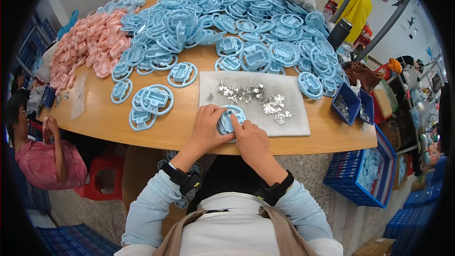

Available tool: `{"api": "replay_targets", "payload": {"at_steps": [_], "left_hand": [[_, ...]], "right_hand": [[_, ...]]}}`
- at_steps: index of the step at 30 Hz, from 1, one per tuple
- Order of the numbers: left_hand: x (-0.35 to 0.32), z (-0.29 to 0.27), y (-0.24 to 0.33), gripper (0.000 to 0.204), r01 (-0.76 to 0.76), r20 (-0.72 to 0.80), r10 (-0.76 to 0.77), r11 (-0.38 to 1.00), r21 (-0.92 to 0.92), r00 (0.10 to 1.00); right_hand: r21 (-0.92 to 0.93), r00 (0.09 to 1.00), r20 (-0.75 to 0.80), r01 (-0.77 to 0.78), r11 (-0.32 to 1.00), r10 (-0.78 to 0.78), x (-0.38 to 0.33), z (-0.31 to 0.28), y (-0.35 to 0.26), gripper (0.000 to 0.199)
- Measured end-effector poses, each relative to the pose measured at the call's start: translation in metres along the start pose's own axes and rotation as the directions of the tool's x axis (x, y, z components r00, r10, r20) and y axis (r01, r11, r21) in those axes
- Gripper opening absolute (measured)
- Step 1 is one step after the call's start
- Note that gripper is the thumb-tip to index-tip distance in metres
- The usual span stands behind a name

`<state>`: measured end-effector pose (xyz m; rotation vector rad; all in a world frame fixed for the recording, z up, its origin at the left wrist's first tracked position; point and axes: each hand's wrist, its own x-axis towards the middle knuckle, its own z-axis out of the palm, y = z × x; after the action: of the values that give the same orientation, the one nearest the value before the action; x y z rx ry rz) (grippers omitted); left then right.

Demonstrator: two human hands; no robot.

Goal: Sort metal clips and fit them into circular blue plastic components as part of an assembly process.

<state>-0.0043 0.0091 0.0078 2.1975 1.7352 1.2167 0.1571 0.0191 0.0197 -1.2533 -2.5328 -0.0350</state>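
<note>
A round light-blue plastic part (pixel 241 113) with a raised middle lies at the near edge of a white foam pad (pixel 294 85). My left hand (pixel 207 128) is closed round its left side, fingers over the top and thumb along the near edge. My right hand (pixel 251 137) has its fingers curled onto the part, the index finger pressing on its middle; whether a small piece is under that fingertip is hidden. Beyond my hands, small silvery metal pieces (pixel 273 104) lie scattered on the pad. A few more round blue parts (pixel 154 99) sit left of my hands.
A large heap of round blue parts (pixel 284 53) fills the table's far side, with pink plastic pieces (pixel 102 42) left of it. Dark-blue bins (pixel 345 104) with small pieces stand at the right edge, above a blue crate (pixel 339 173). Two people sit nearby, one left (pixel 50 161).
</note>
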Motion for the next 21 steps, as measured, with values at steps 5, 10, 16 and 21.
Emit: {"api": "replay_targets", "payload": {"at_steps": [5,10,16,21], "left_hand": [[-0.002,0.005,-0.002,0.058,0.038,0.025,-0.038,0.999,-0.006,0.999],[-0.005,-0.005,0.011,0.062,0.021,-0.001,-0.021,0.997,-0.079,1.000],[-0.017,-0.031,0.051,0.067,0.075,0.103,-0.040,0.930,-0.359,0.994],[-0.028,-0.029,0.046,0.045,0.649,0.528,-0.459,0.154,-0.745,0.715]], "right_hand": [[-0.006,1.000,0.029,0.004,1.000,-0.004,0.004,0.000,-0.001,0.046],[0.467,0.962,-0.183,-0.095,0.879,0.201,0.013,-0.005,0.017,0.048],[0.870,0.942,0.270,-0.327,0.370,0.198,0.014,-0.024,0.033,0.035],[0.907,0.917,0.336,-0.377,0.187,0.216,-0.001,-0.042,0.020,0.034]]}}
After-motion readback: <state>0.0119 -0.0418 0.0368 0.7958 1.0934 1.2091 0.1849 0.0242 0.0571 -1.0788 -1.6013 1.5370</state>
